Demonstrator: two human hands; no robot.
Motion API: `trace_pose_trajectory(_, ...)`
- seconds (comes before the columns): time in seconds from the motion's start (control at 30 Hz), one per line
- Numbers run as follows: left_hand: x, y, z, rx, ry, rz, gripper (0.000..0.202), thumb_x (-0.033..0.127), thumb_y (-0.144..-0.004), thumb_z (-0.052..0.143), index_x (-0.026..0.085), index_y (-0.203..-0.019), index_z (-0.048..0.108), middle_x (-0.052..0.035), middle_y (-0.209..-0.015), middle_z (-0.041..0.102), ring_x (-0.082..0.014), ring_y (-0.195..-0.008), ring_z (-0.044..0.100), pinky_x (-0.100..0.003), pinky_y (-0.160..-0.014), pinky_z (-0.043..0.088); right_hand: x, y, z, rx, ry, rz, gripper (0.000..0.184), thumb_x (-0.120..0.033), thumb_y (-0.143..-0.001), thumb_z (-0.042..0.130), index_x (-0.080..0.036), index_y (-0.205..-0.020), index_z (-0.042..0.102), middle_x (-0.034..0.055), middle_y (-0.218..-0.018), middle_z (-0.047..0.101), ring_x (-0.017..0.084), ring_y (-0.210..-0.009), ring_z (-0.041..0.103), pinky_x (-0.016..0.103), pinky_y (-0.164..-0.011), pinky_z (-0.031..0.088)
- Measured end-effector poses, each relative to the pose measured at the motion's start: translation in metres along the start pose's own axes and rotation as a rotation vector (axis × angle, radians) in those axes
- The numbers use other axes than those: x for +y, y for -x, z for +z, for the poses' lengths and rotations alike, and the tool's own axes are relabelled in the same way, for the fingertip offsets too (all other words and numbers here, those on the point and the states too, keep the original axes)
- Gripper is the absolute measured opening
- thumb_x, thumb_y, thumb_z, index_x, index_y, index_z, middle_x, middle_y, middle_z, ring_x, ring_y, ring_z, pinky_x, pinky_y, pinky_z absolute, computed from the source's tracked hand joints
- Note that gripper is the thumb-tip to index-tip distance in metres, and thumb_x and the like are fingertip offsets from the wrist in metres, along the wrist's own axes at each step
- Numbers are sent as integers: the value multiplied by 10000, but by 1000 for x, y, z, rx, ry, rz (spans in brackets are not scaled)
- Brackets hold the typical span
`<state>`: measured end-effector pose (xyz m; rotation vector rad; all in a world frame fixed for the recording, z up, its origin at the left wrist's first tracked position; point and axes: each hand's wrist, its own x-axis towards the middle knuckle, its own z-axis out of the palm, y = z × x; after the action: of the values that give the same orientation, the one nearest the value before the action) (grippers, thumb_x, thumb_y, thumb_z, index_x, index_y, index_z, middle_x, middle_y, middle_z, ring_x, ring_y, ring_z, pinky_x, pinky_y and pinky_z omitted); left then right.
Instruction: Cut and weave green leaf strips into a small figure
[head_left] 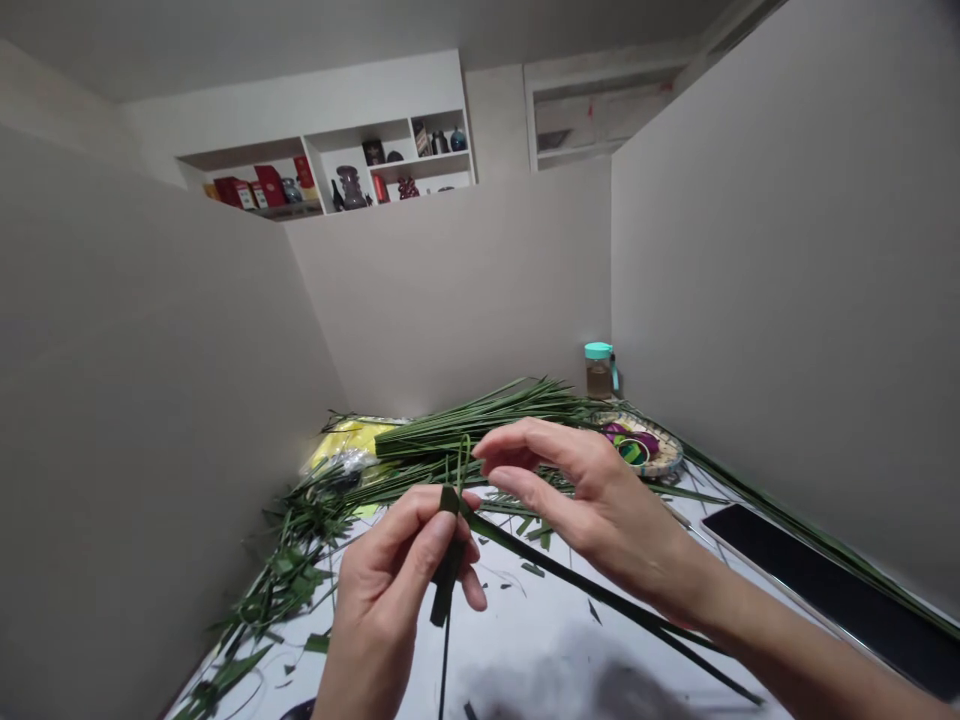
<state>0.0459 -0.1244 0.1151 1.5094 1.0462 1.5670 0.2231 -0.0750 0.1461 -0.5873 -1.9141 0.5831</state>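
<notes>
My left hand (386,590) pinches a folded dark green leaf strip (448,560) between thumb and fingers, with narrow ends sticking up and down from the fold. A long strip (577,575) runs from that fold down to the right, passing below my right hand (592,510). That hand hovers with thumb and fingers apart, and it seems to hold nothing. Behind both hands lies a large bundle of long green palm-like leaves (480,420). Cut leaf scraps (289,570) are heaped to the left.
A round woven tray (667,450) holds colourful woven pieces behind my right hand. Farther back stand a teal-lidded bottle (598,370) and a yellow bag (349,442). A black slab (825,590) lies at right on the white table (525,640), between tall grey side walls.
</notes>
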Motion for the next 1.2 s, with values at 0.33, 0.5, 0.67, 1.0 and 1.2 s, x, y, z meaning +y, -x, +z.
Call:
trace_pose_trajectory(0.33,5,5,8,-47,-231,104,234,279,-885,627,225,-683,730,-36,-669,648,-186,-559,602,-282,-537,476,-7,2,-11,-257,146,-315,218,-109,-973,526,-188,-1025,724,46,-900,672,140,-820,615,221,-727,500)
trace_pose_trajectory(0.5,3,4,14,-73,-227,102,253,256,-893,615,222,-662,712,-36,-670,655,-175,-549,583,-273,-532,470,-3,6,-12,-278,116,-284,210,-83,-962,531,-155,-1027,719,57,-882,679,138,-810,623,215,-713,498)
trace_pose_trajectory(0.67,-4,4,14,-126,-119,-17,271,304,-906,618,199,-677,717,-64,-800,676,-189,-625,647,-281,-568,518,1,8,-13,-232,55,-198,167,-68,-921,587,-167,-929,720,17,-805,706,119,-736,642,211,-676,495)
trace_pose_trajectory(1.0,-27,-1,0,-15,155,-143,161,217,-853,728,262,-1005,704,8,-952,681,-90,-607,634,-215,-602,527,16,11,-28,122,-48,271,67,-246,-861,666,-235,-827,724,-29,-785,693,113,-703,599,212,-626,441)
trace_pose_trajectory(1.2,-31,5,3,125,273,-194,330,220,-850,733,258,-1154,611,-38,-1000,731,-106,-630,623,-196,-521,525,44,21,-15,277,-155,456,124,-343,-795,718,-221,-814,735,-36,-644,593,115,-629,505,236,-596,393)
